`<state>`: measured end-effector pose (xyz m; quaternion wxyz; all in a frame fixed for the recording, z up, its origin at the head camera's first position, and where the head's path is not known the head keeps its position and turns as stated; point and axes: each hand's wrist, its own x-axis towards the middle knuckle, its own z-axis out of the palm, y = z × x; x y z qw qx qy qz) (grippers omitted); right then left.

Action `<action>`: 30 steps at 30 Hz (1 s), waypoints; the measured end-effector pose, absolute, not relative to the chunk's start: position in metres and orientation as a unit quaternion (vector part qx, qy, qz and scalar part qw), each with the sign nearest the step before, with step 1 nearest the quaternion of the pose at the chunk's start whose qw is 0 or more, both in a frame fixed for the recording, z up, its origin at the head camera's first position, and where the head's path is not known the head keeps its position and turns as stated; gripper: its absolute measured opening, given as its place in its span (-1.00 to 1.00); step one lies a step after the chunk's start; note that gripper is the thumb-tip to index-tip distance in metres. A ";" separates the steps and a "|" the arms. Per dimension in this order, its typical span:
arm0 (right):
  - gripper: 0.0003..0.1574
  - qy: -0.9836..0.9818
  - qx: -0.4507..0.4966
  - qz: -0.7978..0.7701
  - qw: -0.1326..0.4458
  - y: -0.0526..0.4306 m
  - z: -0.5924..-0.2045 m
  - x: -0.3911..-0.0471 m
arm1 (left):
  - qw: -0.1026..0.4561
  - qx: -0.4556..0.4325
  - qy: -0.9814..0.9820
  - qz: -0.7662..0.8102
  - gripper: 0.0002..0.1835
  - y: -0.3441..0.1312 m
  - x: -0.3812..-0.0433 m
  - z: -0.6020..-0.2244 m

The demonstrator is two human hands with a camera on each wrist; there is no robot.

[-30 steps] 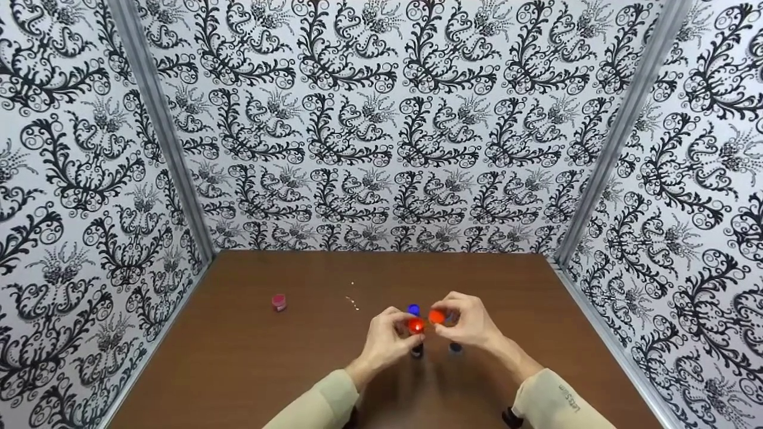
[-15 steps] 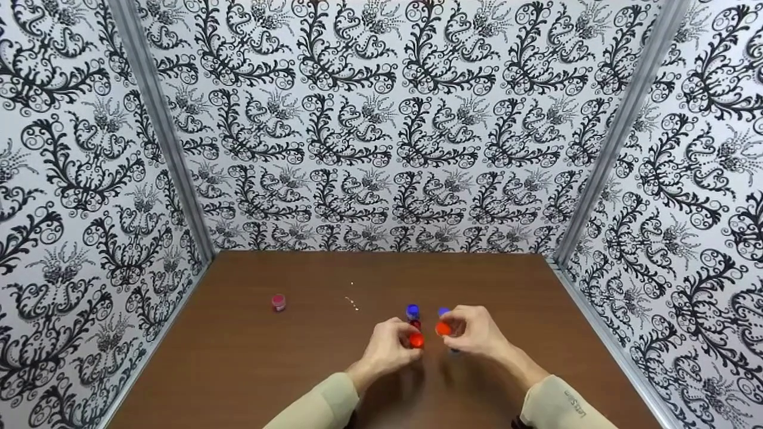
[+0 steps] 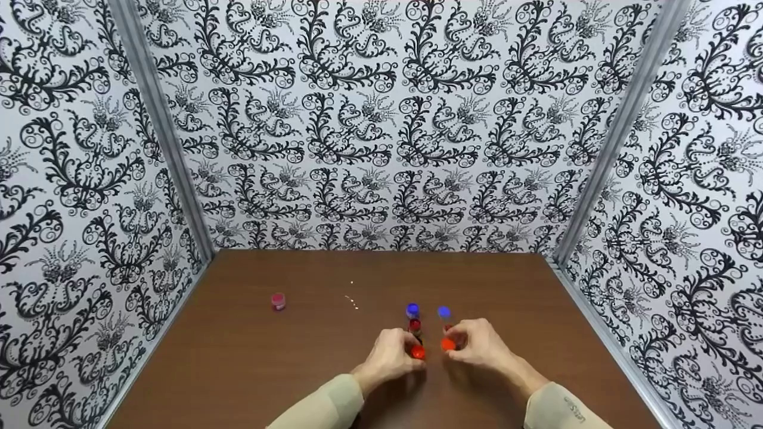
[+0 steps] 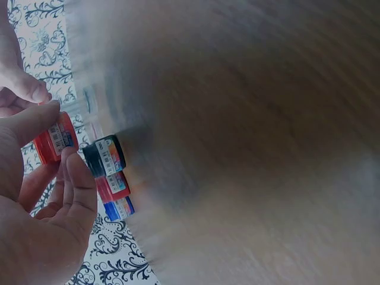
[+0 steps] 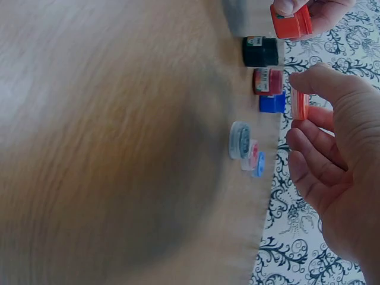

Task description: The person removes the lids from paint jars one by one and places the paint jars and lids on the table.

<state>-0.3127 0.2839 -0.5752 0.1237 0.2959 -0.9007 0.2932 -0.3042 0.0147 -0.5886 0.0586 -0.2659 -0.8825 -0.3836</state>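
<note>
My left hand [image 3: 390, 357] holds a small orange-red paint jar [image 3: 418, 352], label visible in the left wrist view. My right hand [image 3: 484, 347] pinches a matching orange lid [image 3: 447, 344] between thumb and fingers, apart from the jar. Beyond my left hand stand a blue jar [image 3: 412, 310], a red jar [image 3: 415, 326] and a dark green jar [image 4: 105, 156], lined up in a row. Beside them lie a blue lid [image 3: 444, 311], a red lid [image 5: 253, 155] and a dark lid [image 5: 240, 141]; my right hand hides the dark lid in the head view.
A pink-red jar [image 3: 278, 301] stands alone at the left of the brown table [image 3: 250, 357]. Small pale marks [image 3: 351, 302] show on the tabletop. Patterned walls [image 3: 381, 119] enclose the back and both sides.
Both hands have moved down towards the near side of the table, carrying the orange-red jar and its lid. The blue and red jars and the blue lid have come into clearer view.
</note>
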 end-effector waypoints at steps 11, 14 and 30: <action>-0.74 -0.932 0.253 0.251 0.062 0.295 -0.586 -0.309 | 0.039 -0.248 -0.901 -0.354 -0.82 0.021 -0.302 -0.593; -0.76 -0.939 0.238 0.243 0.048 0.296 -0.588 -0.307 | 0.031 -0.238 -0.909 -0.341 -0.82 0.023 -0.302 -0.594; -0.68 -0.952 0.217 0.214 0.032 0.295 -0.590 -0.304 | 0.023 -0.201 -0.931 -0.305 -0.79 0.031 -0.299 -0.594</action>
